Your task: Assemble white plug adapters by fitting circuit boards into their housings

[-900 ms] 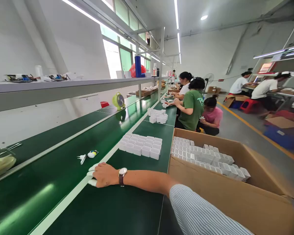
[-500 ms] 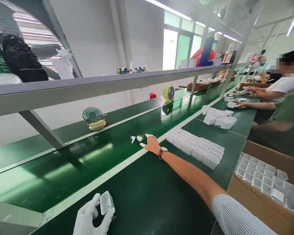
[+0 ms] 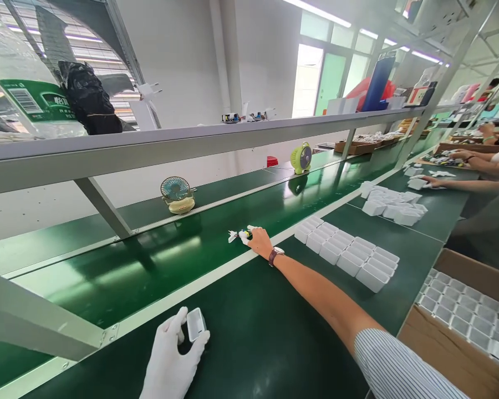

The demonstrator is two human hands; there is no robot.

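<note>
Compared with half a second ago, the right hand [image 3: 260, 242] has slid a little further across the pale strip at the belt's edge, and its capped fingertips now sit on the small white plug piece [image 3: 243, 235] in the middle of the frame, where before they lay just short of it. To my eye that means the reach has arrived and the pick-up is about to start, though I cannot tell whether the fingers have closed round the piece or only rest on it. Beside it, slightly to the left, lies a small pronged part [image 3: 232, 236], apart from the hand.

The left hand [image 3: 172, 354], in a white glove at the lower middle of the frame, has stayed low on the dark green table [image 3: 274, 343] and holds a small white box [image 3: 196, 323] pinched between thumb and fingers, partly closed round it. The box has turned a little: its open face now looks up and toward the camera, and its long axis runs roughly from lower left to upper right, tilted rather than flat on the table.

Further right, rows of white boxes [image 3: 349, 255] stand in a block on the table, and a cardboard carton [image 3: 441, 343] at the lower right edge holds many more
</note>
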